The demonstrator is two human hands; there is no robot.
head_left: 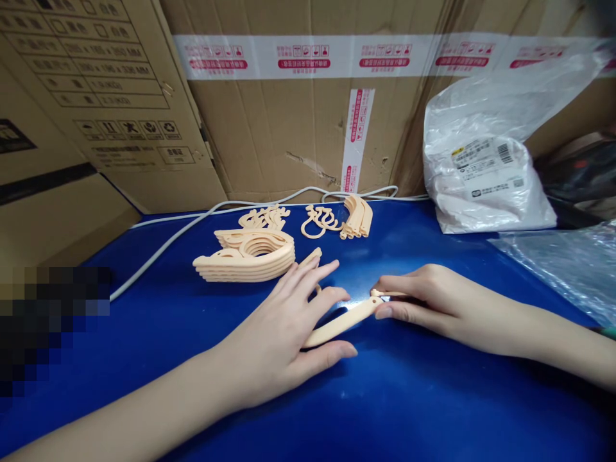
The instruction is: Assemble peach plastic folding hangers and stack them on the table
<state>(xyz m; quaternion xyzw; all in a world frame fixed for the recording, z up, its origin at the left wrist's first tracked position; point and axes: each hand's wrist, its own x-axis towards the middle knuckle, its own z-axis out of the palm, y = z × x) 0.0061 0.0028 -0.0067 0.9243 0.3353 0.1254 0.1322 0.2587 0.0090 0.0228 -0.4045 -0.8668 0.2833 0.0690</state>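
My left hand [289, 314] lies palm down with its fingers spread over a beige plastic hanger arm [344, 325]. That arm slants up to the right from between thumb and index finger. Another beige end [315, 253] pokes out past the fingertips; how it joins the rest is hidden under the hand. At the arm's right end, my right hand [428, 301] pinches a thin beige hanger piece [392, 294] between thumb and fingers. Most of that piece is covered by the fingers. Just behind my left hand is a stack of folded beige hangers [245, 269].
Loose hanger hooks [264, 218] and more hooks [320, 221] lie at the back, beside several curved hanger arms [357, 218]. A white cable [192, 215] runs along cardboard boxes [289, 128]. White plastic bag [481, 173] and clear film [568, 263] are on the right.
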